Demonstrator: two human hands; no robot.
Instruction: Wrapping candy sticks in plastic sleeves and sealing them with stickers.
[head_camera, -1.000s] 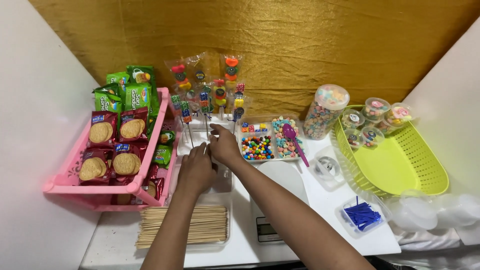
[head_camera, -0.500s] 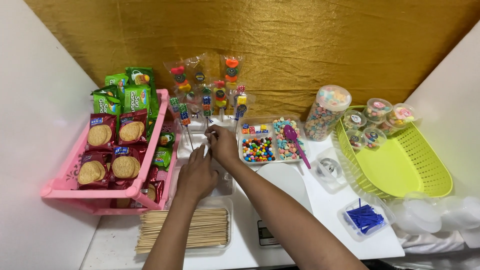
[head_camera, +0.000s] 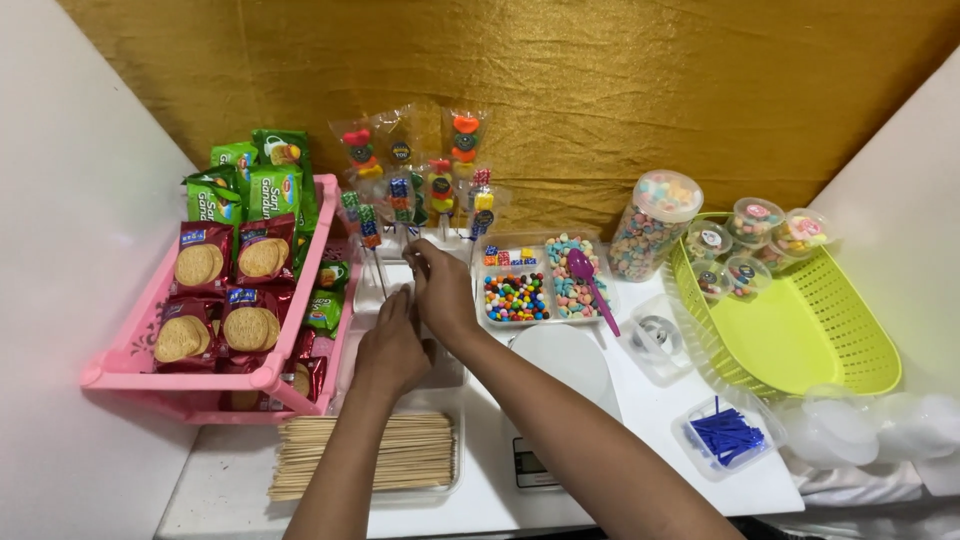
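Note:
My left hand (head_camera: 390, 345) lies flat on a clear plastic box (head_camera: 440, 372) at the middle of the white table, fingers stretched toward the back. Just behind it my right hand (head_camera: 442, 288) has its fingers curled at the foot of several candy skewers (head_camera: 400, 185), which are wrapped in clear bags and stand upright. Whether those fingers pinch a stick is hidden. A clear tray of bare wooden skewers (head_camera: 370, 455) lies under my left forearm.
A pink basket (head_camera: 130, 365) of biscuit packs stands at the left. A divided candy tray (head_camera: 540, 290) with a purple spoon, a candy jar (head_camera: 650, 225), a lime basket (head_camera: 810, 340) with small tubs, blue twist ties (head_camera: 725, 435) and a white plate (head_camera: 565, 360) fill the right.
Both hands have shifted slightly toward the back, closer to the standing skewers. Nothing else on the table has moved.

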